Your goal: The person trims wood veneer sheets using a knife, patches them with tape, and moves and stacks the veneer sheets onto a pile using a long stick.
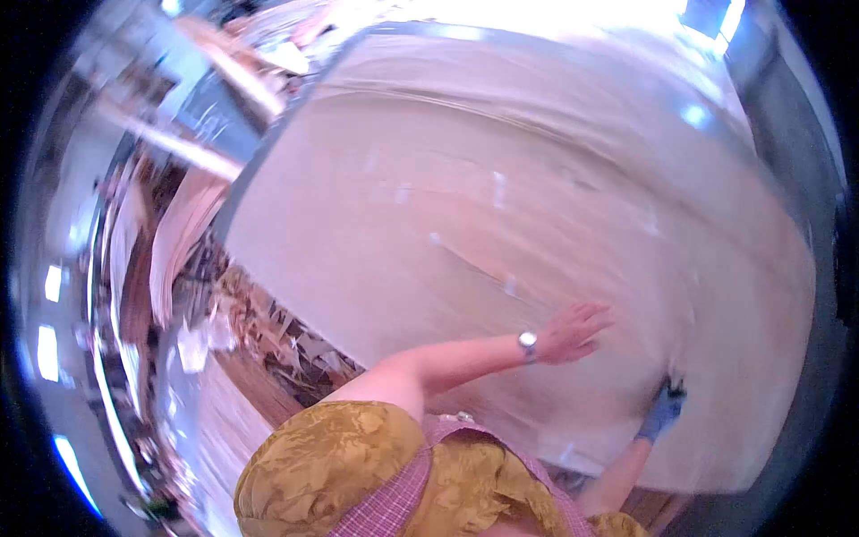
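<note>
A large pale sheet that looks like wood veneer (358,224) lies spread out in front of me. My left hand (577,333), bare and with a watch (527,341) on its wrist, is over the sheet with its fingers stretched out and nothing in them. Farther right, my right hand (662,413) wears a blue glove and is closed at the sheet's near right part. A small dark thing (677,390) shows at its fingertips; blur hides what it is. Several small whitish patches (498,188) dot the sheet, and a long dark line or seam runs across its far part.
Scraps of torn veneer (277,327) are heaped on the floor left of the sheet. Long curved strips (183,228) stand farther left, beside a pale beam (170,143). Bright light washes out the far edge.
</note>
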{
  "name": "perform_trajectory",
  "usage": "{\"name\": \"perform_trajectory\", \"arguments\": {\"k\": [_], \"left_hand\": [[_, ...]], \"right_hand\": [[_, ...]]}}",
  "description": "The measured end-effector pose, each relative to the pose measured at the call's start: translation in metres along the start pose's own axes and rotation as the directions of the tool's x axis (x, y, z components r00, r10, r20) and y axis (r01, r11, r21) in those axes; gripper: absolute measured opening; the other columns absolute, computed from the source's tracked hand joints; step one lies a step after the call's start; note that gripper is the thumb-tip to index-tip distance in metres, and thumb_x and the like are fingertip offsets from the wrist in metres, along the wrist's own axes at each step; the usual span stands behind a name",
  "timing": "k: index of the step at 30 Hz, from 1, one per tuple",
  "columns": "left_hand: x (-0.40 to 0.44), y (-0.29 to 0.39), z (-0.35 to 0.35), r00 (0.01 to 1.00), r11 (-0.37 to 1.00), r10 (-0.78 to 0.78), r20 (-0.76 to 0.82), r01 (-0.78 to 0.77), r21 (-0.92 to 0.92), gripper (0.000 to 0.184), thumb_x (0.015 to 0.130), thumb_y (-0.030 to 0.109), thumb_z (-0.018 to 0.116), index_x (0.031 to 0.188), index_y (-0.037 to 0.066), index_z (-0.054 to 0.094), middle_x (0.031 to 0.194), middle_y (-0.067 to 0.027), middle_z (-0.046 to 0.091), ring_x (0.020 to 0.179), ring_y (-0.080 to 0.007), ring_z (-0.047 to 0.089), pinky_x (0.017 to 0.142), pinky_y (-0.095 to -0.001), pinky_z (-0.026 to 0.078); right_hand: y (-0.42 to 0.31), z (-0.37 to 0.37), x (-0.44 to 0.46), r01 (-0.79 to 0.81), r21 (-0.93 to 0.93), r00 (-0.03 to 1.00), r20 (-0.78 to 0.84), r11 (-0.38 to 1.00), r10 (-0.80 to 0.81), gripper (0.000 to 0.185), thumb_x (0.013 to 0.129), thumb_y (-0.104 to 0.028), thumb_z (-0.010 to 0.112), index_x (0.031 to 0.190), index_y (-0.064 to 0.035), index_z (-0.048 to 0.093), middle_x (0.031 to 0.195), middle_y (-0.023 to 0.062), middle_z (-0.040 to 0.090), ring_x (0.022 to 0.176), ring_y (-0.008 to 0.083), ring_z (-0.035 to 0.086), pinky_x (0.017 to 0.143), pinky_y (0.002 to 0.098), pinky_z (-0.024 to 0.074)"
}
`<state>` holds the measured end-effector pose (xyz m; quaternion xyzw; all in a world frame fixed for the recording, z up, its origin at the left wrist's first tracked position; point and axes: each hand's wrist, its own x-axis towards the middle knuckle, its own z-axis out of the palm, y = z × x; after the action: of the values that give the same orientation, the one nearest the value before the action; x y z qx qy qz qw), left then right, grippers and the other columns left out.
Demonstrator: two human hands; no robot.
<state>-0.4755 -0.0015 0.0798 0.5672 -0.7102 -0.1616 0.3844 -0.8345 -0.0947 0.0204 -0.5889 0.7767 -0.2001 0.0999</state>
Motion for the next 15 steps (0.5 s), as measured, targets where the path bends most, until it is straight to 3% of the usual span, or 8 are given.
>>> {"name": "perform_trajectory", "arguments": {"k": [1, 3, 5, 6, 10, 11, 13, 15], "left_hand": [[-0.039, -0.011, -0.036, 0.999, 0.999, -0.017, -0.044, 0.015, -0.029, 0.047, 0.086, 0.022, 0.062, 0.130, 0.013, 0.051, 0.139, -0.0142, 0.045, 0.126, -0.0333, 0.044, 0.105, -0.0470, 0.034], [-0.131, -0.029, -0.114, 0.985, 0.985, -0.131, -0.108, 0.142, 0.099, 0.046, 0.086, 0.020, 0.062, 0.130, 0.013, 0.051, 0.137, -0.0137, 0.046, 0.126, -0.0318, 0.044, 0.105, -0.0461, 0.034], [-0.241, -0.052, -0.174, 0.932, 0.941, -0.260, -0.251, 0.303, 0.151, 0.045, 0.086, 0.020, 0.062, 0.129, 0.014, 0.052, 0.135, -0.0128, 0.049, 0.124, -0.0306, 0.046, 0.104, -0.0449, 0.035], [-0.290, -0.063, -0.212, 0.897, 0.905, -0.333, -0.290, 0.391, 0.168, 0.043, 0.086, 0.020, 0.062, 0.128, 0.014, 0.054, 0.132, -0.0116, 0.051, 0.123, -0.0296, 0.047, 0.102, -0.0446, 0.036], [-0.470, -0.048, -0.320, 0.659, 0.683, -0.552, -0.511, 0.709, 0.177, 0.037, 0.085, 0.022, 0.064, 0.121, 0.014, 0.060, 0.123, -0.0083, 0.057, 0.116, -0.0280, 0.052, 0.098, -0.0444, 0.039], [-0.505, -0.045, -0.344, 0.587, 0.624, -0.583, -0.561, 0.766, 0.154, 0.036, 0.085, 0.024, 0.063, 0.120, 0.014, 0.060, 0.122, -0.0081, 0.057, 0.117, -0.0276, 0.052, 0.098, -0.0443, 0.039], [-0.582, -0.043, -0.381, 0.449, 0.516, -0.631, -0.633, 0.852, 0.090, 0.034, 0.086, 0.028, 0.062, 0.117, 0.014, 0.062, 0.120, -0.0078, 0.057, 0.117, -0.0270, 0.052, 0.097, -0.0441, 0.039], [-0.640, -0.038, -0.411, 0.283, 0.409, -0.678, -0.678, 0.912, -0.029, 0.031, 0.086, 0.028, 0.063, 0.113, 0.012, 0.063, 0.116, -0.0078, 0.058, 0.114, -0.0267, 0.053, 0.096, -0.0446, 0.040]], "right_hand": [[-0.014, -0.008, -0.016, -0.053, -0.139, 0.999, 0.003, 0.989, 0.054, 0.056, 0.090, -0.056, 0.055, 0.117, -0.0067, 0.059, 0.112, 0.0159, 0.066, 0.095, 0.0328, 0.066, 0.077, 0.0422, 0.0527], [-0.028, 0.016, -0.040, 0.034, -0.042, 0.995, -0.088, 0.999, -0.038, 0.052, 0.091, -0.051, 0.058, 0.112, -0.0038, 0.060, 0.108, 0.0145, 0.068, 0.090, 0.0311, 0.068, 0.071, 0.0421, 0.0539], [-0.067, 0.046, -0.093, 0.062, 0.263, 0.994, -0.103, 0.963, -0.036, 0.046, 0.092, -0.045, 0.060, 0.108, -0.0009, 0.061, 0.102, 0.0126, 0.069, 0.085, 0.0277, 0.068, 0.068, 0.0387, 0.0544], [-0.106, 0.058, -0.122, 0.095, 0.265, 0.993, -0.099, 0.959, -0.071, 0.044, 0.091, -0.043, 0.062, 0.105, -0.0012, 0.062, 0.100, 0.0124, 0.070, 0.081, 0.0248, 0.068, 0.067, 0.0372, 0.0539], [-0.231, 0.132, -0.249, 0.242, 0.323, 0.968, -0.017, 0.915, -0.249, 0.038, 0.090, -0.040, 0.064, 0.100, -0.0027, 0.063, 0.089, 0.0103, 0.070, 0.069, 0.0197, 0.065, 0.058, 0.0338, 0.0521], [-0.285, 0.130, -0.298, 0.099, 0.500, 0.968, 0.153, 0.860, -0.201, 0.034, 0.091, -0.038, 0.063, 0.097, -0.0040, 0.063, 0.075, 0.0062, 0.067, 0.060, 0.0164, 0.061, 0.052, 0.0321, 0.0492], [-0.362, 0.162, -0.371, -0.015, 0.703, 0.907, 0.310, 0.711, -0.286, 0.030, 0.091, -0.034, 0.064, 0.096, -0.0044, 0.062, 0.070, 0.0023, 0.063, 0.056, 0.0136, 0.055, 0.050, 0.0297, 0.0465], [-0.430, 0.172, -0.431, 0.054, 0.696, 0.816, 0.382, 0.716, -0.434, 0.027, 0.092, -0.031, 0.064, 0.096, -0.0049, 0.062, 0.073, 0.0017, 0.062, 0.057, 0.0118, 0.054, 0.049, 0.0283, 0.0445]]}}
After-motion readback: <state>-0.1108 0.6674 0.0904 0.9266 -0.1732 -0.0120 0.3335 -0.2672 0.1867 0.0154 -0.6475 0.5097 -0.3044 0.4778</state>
